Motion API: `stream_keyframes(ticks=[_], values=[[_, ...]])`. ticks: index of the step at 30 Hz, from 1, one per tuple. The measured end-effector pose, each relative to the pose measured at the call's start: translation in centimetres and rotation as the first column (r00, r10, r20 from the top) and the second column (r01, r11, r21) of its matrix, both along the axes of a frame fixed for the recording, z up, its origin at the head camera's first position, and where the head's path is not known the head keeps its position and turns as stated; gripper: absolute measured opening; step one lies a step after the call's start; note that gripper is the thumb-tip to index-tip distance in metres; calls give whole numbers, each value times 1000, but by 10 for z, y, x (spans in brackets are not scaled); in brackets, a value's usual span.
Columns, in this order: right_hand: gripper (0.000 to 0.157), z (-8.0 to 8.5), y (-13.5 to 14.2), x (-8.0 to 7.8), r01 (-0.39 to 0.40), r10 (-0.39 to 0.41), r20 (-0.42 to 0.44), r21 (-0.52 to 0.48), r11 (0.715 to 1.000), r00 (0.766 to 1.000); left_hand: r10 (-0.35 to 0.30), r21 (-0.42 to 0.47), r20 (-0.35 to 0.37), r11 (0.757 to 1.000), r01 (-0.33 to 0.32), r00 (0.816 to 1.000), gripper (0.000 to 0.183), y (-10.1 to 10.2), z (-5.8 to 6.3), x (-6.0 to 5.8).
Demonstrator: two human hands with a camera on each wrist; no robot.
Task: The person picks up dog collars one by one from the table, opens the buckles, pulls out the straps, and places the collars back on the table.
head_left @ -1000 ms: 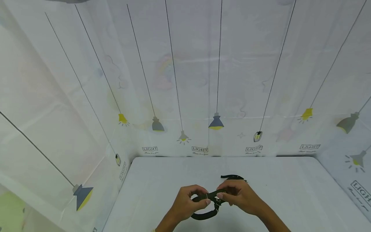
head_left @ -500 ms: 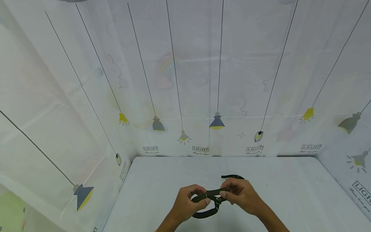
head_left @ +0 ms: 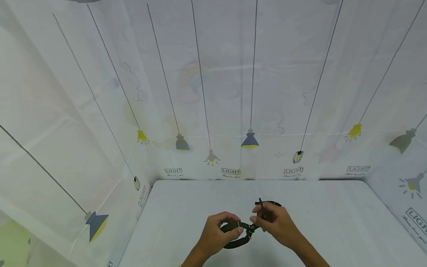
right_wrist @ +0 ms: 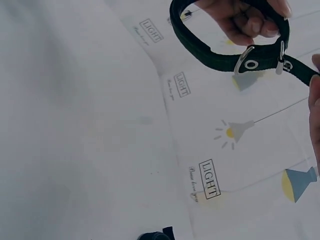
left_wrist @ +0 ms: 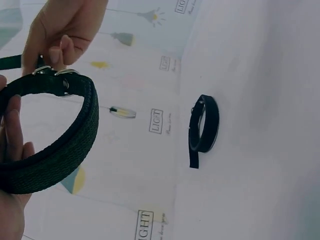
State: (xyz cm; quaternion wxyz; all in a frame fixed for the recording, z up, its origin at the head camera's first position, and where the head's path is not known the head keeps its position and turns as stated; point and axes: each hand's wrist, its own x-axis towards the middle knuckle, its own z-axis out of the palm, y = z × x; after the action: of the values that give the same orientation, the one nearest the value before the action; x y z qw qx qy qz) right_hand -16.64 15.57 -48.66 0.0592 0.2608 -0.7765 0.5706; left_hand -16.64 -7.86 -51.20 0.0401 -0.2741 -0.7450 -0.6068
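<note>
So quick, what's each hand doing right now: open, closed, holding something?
Left hand: closed, holding the dark green buckle collar.
Right hand: closed, pinching that collar's strap.

The left grip [head_left: 217, 234] is curled into a hold, its thumb [head_left: 235, 233] and index finger bent toward the right grip [head_left: 274, 222]. The right grip, near the left one and slightly farther forward, pinches between thumb and fingers. Behind each grip a bare forearm slants inward, the right forearm [head_left: 310, 251] showing at greater length than the left forearm [head_left: 194, 256].
</note>
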Motion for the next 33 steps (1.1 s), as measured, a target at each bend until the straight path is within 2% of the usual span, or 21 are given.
stream_keyframes(ticks=[3, 5, 8, 11, 14, 17, 22, 26, 30, 33], values=[[17, 2, -1, -1, 74, -76, 76, 33, 997, 994, 17, -1, -16, 1000, -17, 1000, 16, 0, 1, -1], [18, 5, 1, -2, 78, -89, 148, 78, 994, 985, 29, 1, -28, 1000, -29, 999, 15, 0, 2, -2], [24, 7, 3, -4, 0, -28, 254, 112, 994, 967, 45, -1, -30, 999, -45, 999, 15, -1, 2, -4], [29, 7, 5, -5, -88, 54, 348, 84, 993, 936, 48, 3, -19, 999, -48, 999, 15, -1, 2, -4], [31, 7, 4, -5, -106, 86, 407, 27, 994, 910, 43, 26, -3, 999, -43, 999, 16, -2, 2, -3], [31, 7, 4, -4, -92, 82, 431, 1, 996, 898, 43, 51, -1, 998, -43, 999, 16, -2, 2, -3], [31, 8, 3, -6, -93, 96, 434, -28, 995, 896, 67, 46, -21, 997, -66, 998, 15, -3, 2, -4], [32, 7, 3, -7, -101, 110, 444, -45, 994, 889, 62, 41, 22, 997, -63, 998, 16, -3, -1, -7], [32, 4, 3, -8, -101, 102, 444, -25, 995, 890, 58, -17, 45, 998, -57, 997, 14, -4, -4, -11], [31, 3, 3, -8, -104, 92, 426, 6, 995, 900, 57, -58, 50, 997, -54, 997, 13, -4, -6, -12]])
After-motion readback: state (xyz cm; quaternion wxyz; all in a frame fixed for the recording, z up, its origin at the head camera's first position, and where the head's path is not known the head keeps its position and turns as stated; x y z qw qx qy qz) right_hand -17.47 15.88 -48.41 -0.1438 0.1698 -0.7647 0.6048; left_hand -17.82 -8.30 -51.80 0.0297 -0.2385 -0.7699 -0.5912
